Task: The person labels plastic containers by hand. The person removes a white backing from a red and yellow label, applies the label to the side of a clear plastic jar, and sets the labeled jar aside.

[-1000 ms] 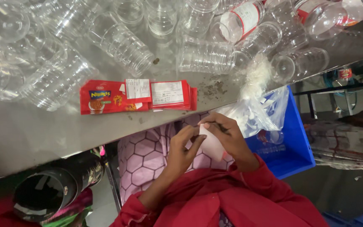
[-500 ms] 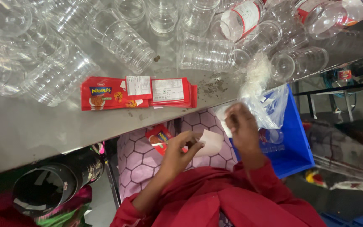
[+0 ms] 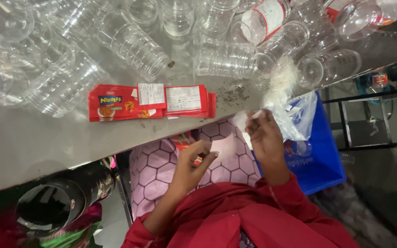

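Note:
My left hand is below the table edge and pinches a pale pinkish sheet of backing paper by its lower corner. A red label shows just behind that hand. My right hand is higher, at the table edge, with its fingertips closed on a small white strip. It is right beside a crumpled clear plastic bag. Both sleeves are red. On the steel table lies a fanned stack of red printed labels.
Several clear plastic jars lie and stand across the far part of the table. A blue bin sits under the bag at the right. A black cylinder lies at lower left. A pink hexagon-patterned cloth covers my lap.
My hands were together over my lap. The right hand has lifted away to the table edge by the bag with a white strip, while the left stays low with the pale sheet.

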